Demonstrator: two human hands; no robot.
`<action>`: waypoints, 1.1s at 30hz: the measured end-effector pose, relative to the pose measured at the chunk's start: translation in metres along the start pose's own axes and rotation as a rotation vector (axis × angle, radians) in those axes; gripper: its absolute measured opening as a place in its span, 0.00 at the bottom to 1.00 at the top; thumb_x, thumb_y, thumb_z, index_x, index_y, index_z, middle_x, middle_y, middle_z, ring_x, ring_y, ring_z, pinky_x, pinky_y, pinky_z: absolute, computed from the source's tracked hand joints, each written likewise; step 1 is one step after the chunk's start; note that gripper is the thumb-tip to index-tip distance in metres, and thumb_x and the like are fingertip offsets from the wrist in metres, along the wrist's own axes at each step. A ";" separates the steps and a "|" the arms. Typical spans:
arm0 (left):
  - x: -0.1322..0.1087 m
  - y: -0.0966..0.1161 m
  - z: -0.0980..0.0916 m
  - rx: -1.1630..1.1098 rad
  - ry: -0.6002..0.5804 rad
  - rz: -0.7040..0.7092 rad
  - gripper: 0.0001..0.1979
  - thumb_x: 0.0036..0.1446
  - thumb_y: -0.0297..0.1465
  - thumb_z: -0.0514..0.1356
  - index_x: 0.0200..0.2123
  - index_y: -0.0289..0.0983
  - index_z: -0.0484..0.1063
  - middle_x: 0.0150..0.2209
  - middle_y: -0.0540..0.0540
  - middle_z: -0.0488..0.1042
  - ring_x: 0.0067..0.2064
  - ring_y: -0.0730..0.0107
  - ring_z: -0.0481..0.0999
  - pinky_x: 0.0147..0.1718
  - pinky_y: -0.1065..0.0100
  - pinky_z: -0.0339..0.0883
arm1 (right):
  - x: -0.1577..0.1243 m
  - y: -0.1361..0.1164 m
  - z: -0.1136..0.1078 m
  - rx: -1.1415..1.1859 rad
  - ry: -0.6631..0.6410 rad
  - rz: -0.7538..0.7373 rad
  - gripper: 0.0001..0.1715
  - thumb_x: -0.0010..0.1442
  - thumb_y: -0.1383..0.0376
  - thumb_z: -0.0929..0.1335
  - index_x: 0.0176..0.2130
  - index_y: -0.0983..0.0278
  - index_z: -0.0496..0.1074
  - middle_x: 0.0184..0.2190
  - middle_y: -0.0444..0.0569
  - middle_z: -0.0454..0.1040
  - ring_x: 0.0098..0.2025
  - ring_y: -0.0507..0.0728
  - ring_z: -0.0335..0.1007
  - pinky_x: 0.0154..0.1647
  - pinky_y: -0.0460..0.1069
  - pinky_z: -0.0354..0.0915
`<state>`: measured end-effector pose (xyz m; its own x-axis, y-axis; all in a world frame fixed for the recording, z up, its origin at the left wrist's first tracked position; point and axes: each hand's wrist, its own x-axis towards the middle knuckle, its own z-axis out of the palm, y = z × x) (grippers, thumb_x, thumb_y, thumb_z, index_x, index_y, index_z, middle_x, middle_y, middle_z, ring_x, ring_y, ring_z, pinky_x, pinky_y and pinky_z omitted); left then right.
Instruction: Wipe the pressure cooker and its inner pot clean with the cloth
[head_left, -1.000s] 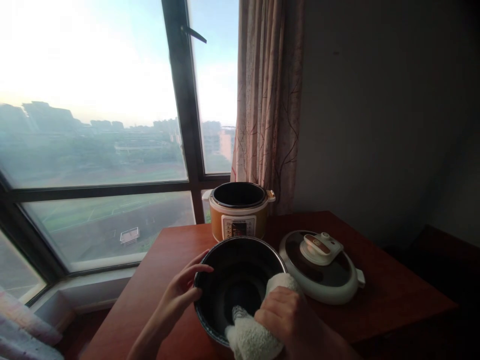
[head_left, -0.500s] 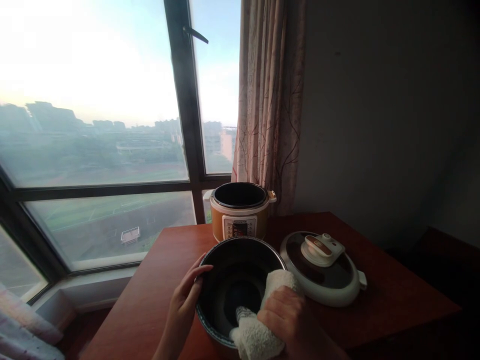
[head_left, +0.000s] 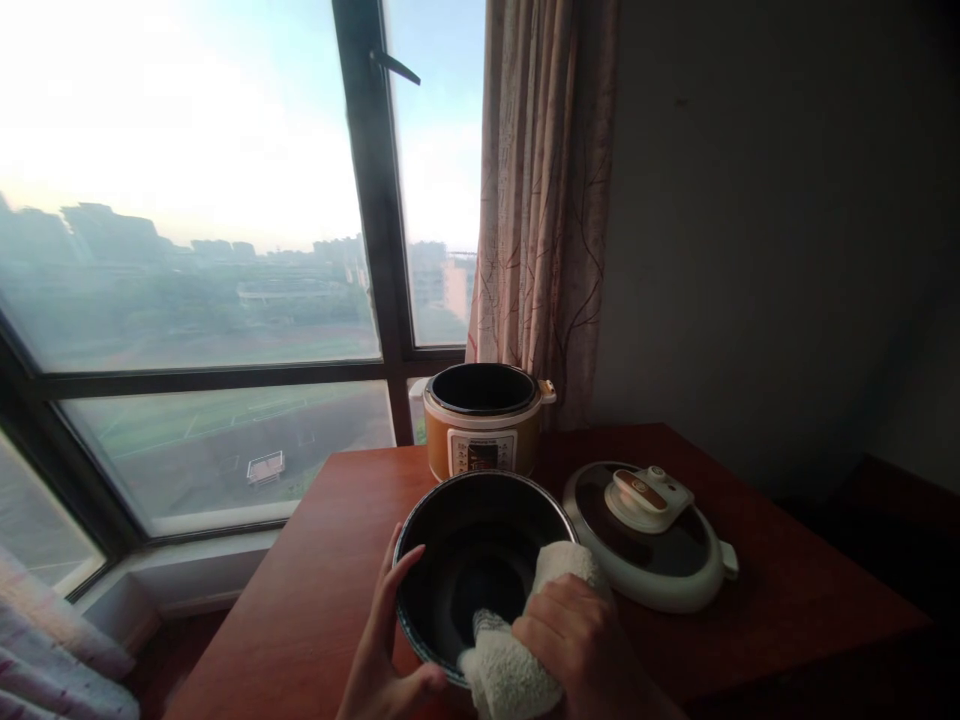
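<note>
A dark inner pot (head_left: 480, 530) is tilted toward me at the front of the table, its inside showing. My left hand (head_left: 386, 630) spans the pot's left side. One finger hooks over the rim, and the thumb is spread wide near the front edge. A cream towel (head_left: 517, 670) is bunched in my right hand (head_left: 570, 625), whose fingers are closed around it. The towel lies over the pot's right rim and part of it reaches inside. Behind the pot stands a brown and white electric pressure cooker (head_left: 484, 420), its top uncovered.
A round white lid (head_left: 652, 540) with a dark top and a handle rests on the reddish wooden table (head_left: 300, 600), right of the pot. A large window (head_left: 225, 450) is at the left, with a patterned curtain (head_left: 540, 200) behind the cooker.
My left hand has shifted on the pot's rim; its thumb has moved down and away from the fingers. The right hand keeps its hold on the towel. The view has moved slightly.
</note>
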<state>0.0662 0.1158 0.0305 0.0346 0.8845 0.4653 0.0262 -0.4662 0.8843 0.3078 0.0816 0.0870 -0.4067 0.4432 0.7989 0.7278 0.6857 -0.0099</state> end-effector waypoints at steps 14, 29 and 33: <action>0.021 0.013 -0.019 0.097 0.040 -0.068 0.17 0.64 0.44 0.58 0.36 0.40 0.82 0.67 0.40 0.67 0.67 0.45 0.64 0.63 0.51 0.62 | 0.005 0.004 -0.012 0.097 -0.130 0.018 0.31 0.60 0.36 0.65 0.30 0.61 0.70 0.25 0.43 0.72 0.29 0.55 0.68 0.32 0.53 0.53; -0.022 0.033 0.014 0.287 0.233 -0.088 0.11 0.58 0.40 0.63 0.41 0.45 0.81 0.71 0.46 0.58 0.73 0.44 0.51 0.68 0.46 0.50 | 0.006 -0.035 0.019 -0.197 0.109 0.007 0.21 0.66 0.76 0.57 0.26 0.61 0.64 0.18 0.42 0.63 0.21 0.54 0.58 0.30 0.52 0.47; -0.019 0.030 0.002 0.197 0.209 -0.175 0.11 0.55 0.41 0.65 0.39 0.44 0.81 0.69 0.44 0.64 0.70 0.42 0.59 0.66 0.47 0.56 | 0.008 -0.039 0.022 -0.188 0.133 -0.024 0.20 0.65 0.78 0.57 0.27 0.62 0.66 0.18 0.41 0.63 0.20 0.53 0.57 0.29 0.52 0.46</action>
<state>0.0685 0.0847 0.0482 -0.1922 0.9267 0.3230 0.2071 -0.2834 0.9364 0.2639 0.0713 0.0806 -0.3572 0.3395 0.8701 0.8140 0.5700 0.1118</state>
